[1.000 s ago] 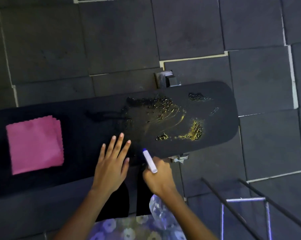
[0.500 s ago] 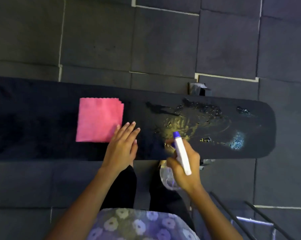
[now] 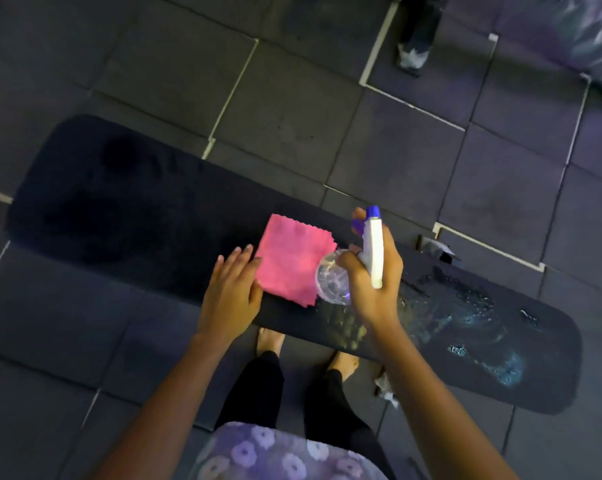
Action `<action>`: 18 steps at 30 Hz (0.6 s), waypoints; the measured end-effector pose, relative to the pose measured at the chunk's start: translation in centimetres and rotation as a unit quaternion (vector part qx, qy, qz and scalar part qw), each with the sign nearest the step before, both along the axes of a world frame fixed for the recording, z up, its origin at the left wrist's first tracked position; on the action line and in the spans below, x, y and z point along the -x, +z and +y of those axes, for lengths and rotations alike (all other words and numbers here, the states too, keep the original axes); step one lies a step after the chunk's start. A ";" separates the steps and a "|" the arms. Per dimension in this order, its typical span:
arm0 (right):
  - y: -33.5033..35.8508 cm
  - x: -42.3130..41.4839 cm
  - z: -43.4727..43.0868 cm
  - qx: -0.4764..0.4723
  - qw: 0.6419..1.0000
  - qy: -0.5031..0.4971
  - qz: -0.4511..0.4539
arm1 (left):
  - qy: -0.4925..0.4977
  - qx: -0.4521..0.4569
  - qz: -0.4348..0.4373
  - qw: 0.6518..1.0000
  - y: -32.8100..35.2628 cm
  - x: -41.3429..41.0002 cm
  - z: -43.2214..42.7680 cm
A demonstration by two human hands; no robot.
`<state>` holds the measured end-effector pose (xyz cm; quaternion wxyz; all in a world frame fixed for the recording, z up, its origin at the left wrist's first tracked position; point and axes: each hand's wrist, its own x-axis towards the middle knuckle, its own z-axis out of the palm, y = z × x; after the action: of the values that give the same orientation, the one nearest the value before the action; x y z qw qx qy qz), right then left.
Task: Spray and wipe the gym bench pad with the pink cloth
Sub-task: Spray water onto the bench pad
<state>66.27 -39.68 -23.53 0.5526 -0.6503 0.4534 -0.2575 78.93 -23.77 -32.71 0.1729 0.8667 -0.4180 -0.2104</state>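
The long black bench pad (image 3: 147, 216) runs from upper left to lower right, and its right part (image 3: 472, 327) glistens with spray droplets. A folded pink cloth (image 3: 289, 261) lies on the pad near its middle. My left hand (image 3: 232, 296) rests flat with straight fingers on the pad, touching the cloth's left edge. My right hand (image 3: 374, 282) grips a clear spray bottle with a white and blue head (image 3: 374, 247), held above the pad and over the cloth's right corner.
Dark rubber floor tiles (image 3: 292, 109) with pale seams surround the bench. My bare feet (image 3: 270, 341) stand at the pad's near edge. Another person's shoe (image 3: 412, 57) is at the top. A metal bench bracket (image 3: 434, 247) shows behind the pad.
The view swung left, showing the pad's dry left part. My right hand lifted the bottle and moved it left over the cloth. My left hand now touches the cloth's edge.
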 end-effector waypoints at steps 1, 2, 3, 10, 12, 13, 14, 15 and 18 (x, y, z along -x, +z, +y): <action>-0.1 -1.2 -0.2 -0.005 1.000 0.004 -0.002 | 0.016 -0.004 0.004 1.000 -0.2 -0.5 0.6; -0.3 -2.4 -0.4 -0.010 1.000 0.009 -0.006 | 0.026 -0.008 0.009 1.000 -0.5 -0.8 1.2; -0.4 -3.6 -0.5 -0.013 1.000 0.017 -0.011 | 0.031 -0.012 0.014 0.999 -0.7 -1.1 1.7; -1.6 -12.4 -0.7 0.014 0.996 0.076 -0.046 | 0.039 -0.058 0.023 0.997 -3.0 -2.5 2.8; -2.5 -14.7 -0.9 0.019 0.995 0.081 -0.052 | 0.047 -0.062 0.024 0.997 -3.6 -2.9 2.7; -2.9 -15.7 -0.9 0.023 0.995 0.084 -0.051 | 0.049 -0.063 0.024 0.996 -3.9 -3.1 2.6; -3.5 -16.6 -0.8 0.027 0.994 0.089 -0.052 | 0.052 -0.063 0.024 0.996 -4.1 -3.2 2.6; -4.0 -17.4 -0.8 0.032 0.994 0.093 -0.055 | 0.053 -0.062 0.026 0.996 -4.3 -3.3 2.6; -5.8 -19.3 -0.4 0.040 0.992 0.103 -0.063 | 0.047 -0.065 0.031 0.996 -5.0 -3.4 2.9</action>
<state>85.53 -40.05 -29.29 0.5766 -0.6978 0.3379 -0.2577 82.30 -20.90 -37.67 0.1383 0.8881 -0.3562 -0.2553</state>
